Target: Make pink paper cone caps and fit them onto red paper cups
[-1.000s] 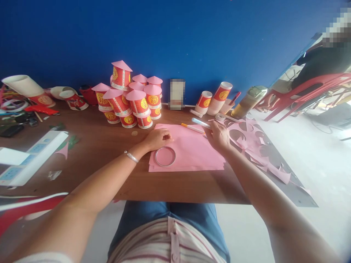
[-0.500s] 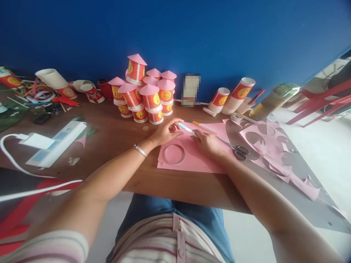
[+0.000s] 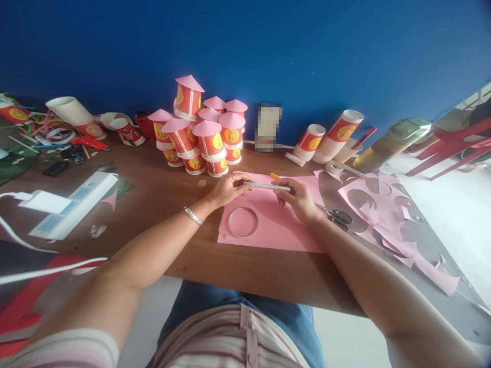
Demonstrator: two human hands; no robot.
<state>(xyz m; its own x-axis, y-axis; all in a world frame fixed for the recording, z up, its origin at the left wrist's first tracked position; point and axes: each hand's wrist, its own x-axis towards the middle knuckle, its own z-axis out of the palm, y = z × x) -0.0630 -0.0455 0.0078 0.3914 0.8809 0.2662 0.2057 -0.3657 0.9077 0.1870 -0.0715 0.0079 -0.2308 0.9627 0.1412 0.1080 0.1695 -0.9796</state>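
Note:
A slim white pen (image 3: 267, 186) with a blue end is held level between my two hands, above the pink paper sheets (image 3: 284, 225). My left hand (image 3: 229, 189) pinches its blue end, and my right hand (image 3: 298, 198) grips the other end. On the paper lies a thin metal ring (image 3: 243, 222), nearer my left hand. An orange-tipped pen (image 3: 274, 176) lies behind, partly hidden by my right hand. Black-handled scissors (image 3: 339, 219) rest at the paper's right edge, beside my right wrist.
Stacked red cups with pink cone tops (image 3: 209, 135) stand at the back. A power strip (image 3: 74, 205) lies left. Pink paper scraps (image 3: 399, 220), a tape roll (image 3: 334, 167), cup stacks (image 3: 337, 135) and a bottle (image 3: 391, 145) are at right.
The pen has turned from slanted to nearly level, and my left fingers now hold its blue end. My right hand has moved slightly right. The view has shifted a little.

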